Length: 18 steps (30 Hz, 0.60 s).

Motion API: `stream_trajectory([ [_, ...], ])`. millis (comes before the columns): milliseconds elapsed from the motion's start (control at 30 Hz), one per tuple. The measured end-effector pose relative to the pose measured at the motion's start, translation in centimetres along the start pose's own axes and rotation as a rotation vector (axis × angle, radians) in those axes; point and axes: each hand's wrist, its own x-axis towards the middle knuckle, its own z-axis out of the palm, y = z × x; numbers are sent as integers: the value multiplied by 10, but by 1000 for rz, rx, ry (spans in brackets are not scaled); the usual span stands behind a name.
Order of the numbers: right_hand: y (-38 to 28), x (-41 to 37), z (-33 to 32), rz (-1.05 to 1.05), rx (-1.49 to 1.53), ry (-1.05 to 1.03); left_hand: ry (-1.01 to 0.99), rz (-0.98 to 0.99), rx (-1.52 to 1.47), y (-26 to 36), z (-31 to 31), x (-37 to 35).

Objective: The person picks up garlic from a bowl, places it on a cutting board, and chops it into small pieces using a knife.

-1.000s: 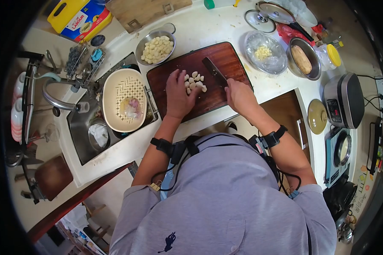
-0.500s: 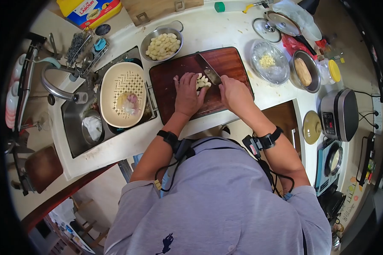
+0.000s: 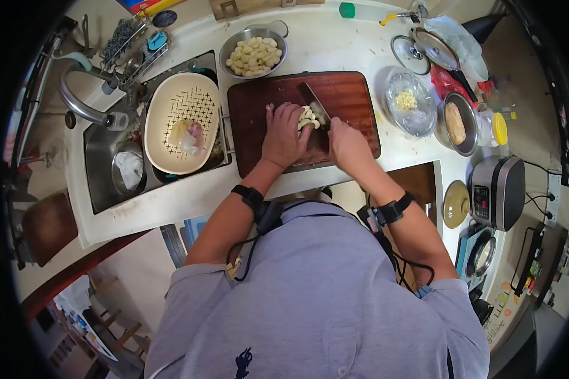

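Note:
On the dark red cutting board (image 3: 253, 104), my right hand (image 3: 351, 146) is closed around the handle of a cleaver (image 3: 315, 100), whose blade points up and left. Beside the blade lies a small pile of pale garlic cloves (image 3: 308, 117). My left hand (image 3: 286, 138) rests on the board with fingers bent, its fingertips and thumb around the left side of the pile. A reddish piece (image 3: 269, 107) lies by its fingers. Behind the board, a metal bowl (image 3: 254, 74) holds many peeled cloves.
A cream colander (image 3: 159, 95) sits over the sink (image 3: 101, 183) at left. To the right are a plastic-covered bowl (image 3: 417, 126) with chopped bits, a metal bowl (image 3: 465, 149) with a tan item, a yellow-lidded jar (image 3: 500, 129) and a cooker (image 3: 506, 189).
The camera view has shifted, with the counter now higher in the frame. The cleaver blade has come closer to the cloves, and some of them look moved against it.

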Motion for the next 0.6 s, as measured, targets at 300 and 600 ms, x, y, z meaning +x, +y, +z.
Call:
stream_trajectory([
  [300, -5, 19, -42, -24, 13, -96, -11, -16, -25, 1, -1, 0],
  [600, -13, 7, 0, 13, -49, -67, -2, 1, 22, -3, 4, 0],
])
